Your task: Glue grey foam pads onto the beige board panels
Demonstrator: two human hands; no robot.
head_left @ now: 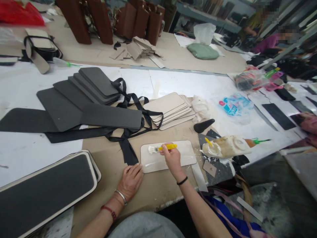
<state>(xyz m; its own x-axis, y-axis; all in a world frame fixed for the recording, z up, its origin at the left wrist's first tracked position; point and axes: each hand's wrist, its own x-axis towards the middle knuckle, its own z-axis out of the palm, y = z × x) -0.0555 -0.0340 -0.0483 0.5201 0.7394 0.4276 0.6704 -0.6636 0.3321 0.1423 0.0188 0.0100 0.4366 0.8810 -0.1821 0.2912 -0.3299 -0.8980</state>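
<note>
A paintbrush with a yellow handle point(170, 146) is gripped in my right hand point(172, 160). Its white-coated bristles are on or just over a pale rectangular panel point(183, 153) with rounded corners. A white streak of paste shows on the panel's lower left. My left hand point(132, 180) lies flat at the panel's left edge, fingers extended, near the end of a black strap point(128, 150). To the right, a cut-open plastic bottle point(228, 147) lies on its side with white paste and a second yellow handle at its opening.
Behind the panel are a stack of pale panels point(167, 105) and fanned dark grey panels point(65, 105) with tangled black straps. Long dark panels with pale borders point(44, 191) lie at left. A black pointed object point(204, 125) rests near the bottle. Brown bags point(96, 21) stand behind; other people are at far right.
</note>
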